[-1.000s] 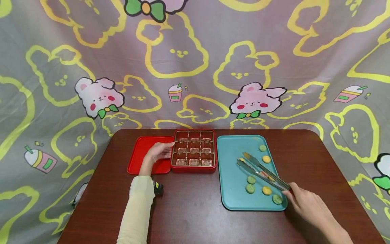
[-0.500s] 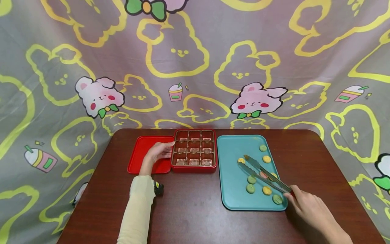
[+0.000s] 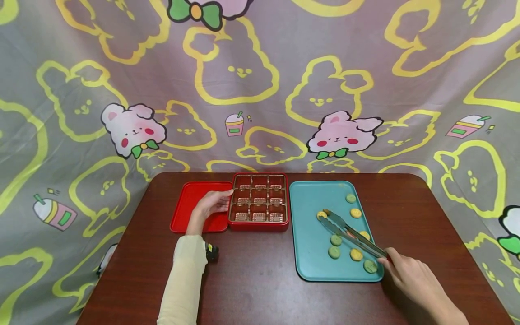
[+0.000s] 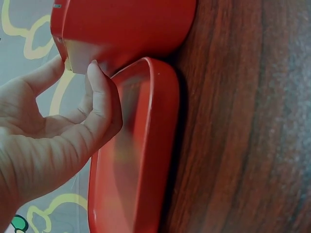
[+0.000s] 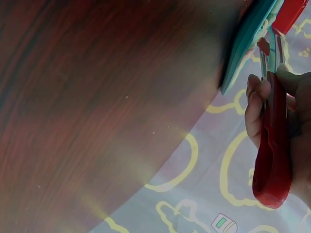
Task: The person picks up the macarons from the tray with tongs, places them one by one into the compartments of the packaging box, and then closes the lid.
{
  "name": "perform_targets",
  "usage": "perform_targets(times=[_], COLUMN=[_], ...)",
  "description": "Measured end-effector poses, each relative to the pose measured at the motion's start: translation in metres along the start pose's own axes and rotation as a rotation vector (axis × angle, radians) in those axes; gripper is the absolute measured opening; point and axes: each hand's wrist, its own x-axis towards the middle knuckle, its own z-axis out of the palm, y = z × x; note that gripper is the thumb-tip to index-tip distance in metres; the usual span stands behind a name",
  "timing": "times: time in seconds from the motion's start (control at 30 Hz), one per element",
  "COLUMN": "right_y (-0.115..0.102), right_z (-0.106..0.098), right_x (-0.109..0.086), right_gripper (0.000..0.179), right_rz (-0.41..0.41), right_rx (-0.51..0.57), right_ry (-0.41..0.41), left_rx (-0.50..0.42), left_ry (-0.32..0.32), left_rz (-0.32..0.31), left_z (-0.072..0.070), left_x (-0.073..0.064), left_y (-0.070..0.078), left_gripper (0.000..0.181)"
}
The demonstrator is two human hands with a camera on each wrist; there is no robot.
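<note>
Tongs: the metal tongs (image 3: 367,246) slant over the turquoise tray (image 3: 308,253), their red-handled end near its right front corner, their arms close together.
Tips: beside a yellow cookie (image 3: 321,216); whether they pinch it cannot be told.
Right hand: the right hand (image 3: 412,273) grasps the tongs by the handles, fingers wrapped round them.
Other cookies: four green cookies (image 3: 334,252) and three more yellow ones lie scattered on the tray's right half; something pink shows partly behind the tongs.
Red box: the red box (image 3: 260,227), split into nine compartments, stands just left of the tray.
Left hand: the left hand (image 3: 213,201) holds the box's left side, thumb at the rim, bent fingers against the wall.
Farther out: a shallow red tray (image 3: 183,219) beside the box; dark wooden table (image 3: 248,280); patterned curtain (image 3: 280,58) behind.
</note>
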Motion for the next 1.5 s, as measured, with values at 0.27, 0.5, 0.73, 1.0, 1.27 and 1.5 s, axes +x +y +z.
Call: perform_targets(times=[0.27, 0.5, 0.73, 1.0, 1.27, 1.5], right_y=[0.001, 0.002, 0.001, -0.002, -0.001, -0.001], right_z=[0.001, 0.003, 0.004, 0.004, 0.005, 0.006], right_x=[0.000, 0.000, 0.002, 0.008, 0.012, 0.014], right_gripper=[0.019, 0.019, 0.018, 0.016, 0.023, 0.022], right_rz=[-0.030, -0.051, -0.060, -0.066, -0.073, -0.071], right_rx=[-0.013, -0.013, -0.001, -0.005, -0.009, -0.013], right_ry=[0.033, 0.072, 0.098, 0.127, 0.123, 0.117], left_rx=[0.011, 0.002, 0.009, 0.010, 0.018, -0.003], left_ry=[0.006, 0.004, -0.006, -0.034, -0.002, -0.004], left_rz=[0.007, 0.003, 0.002, 0.026, -0.002, -0.014], left_z=[-0.001, 0.001, -0.001, -0.003, -0.001, 0.000], left_x=[0.000, -0.001, -0.003, -0.003, 0.000, 0.000], left_y=[-0.001, 0.000, -0.001, -0.001, -0.001, 0.000], left_gripper=[0.034, 0.034, 0.032, 0.040, 0.035, 0.029])
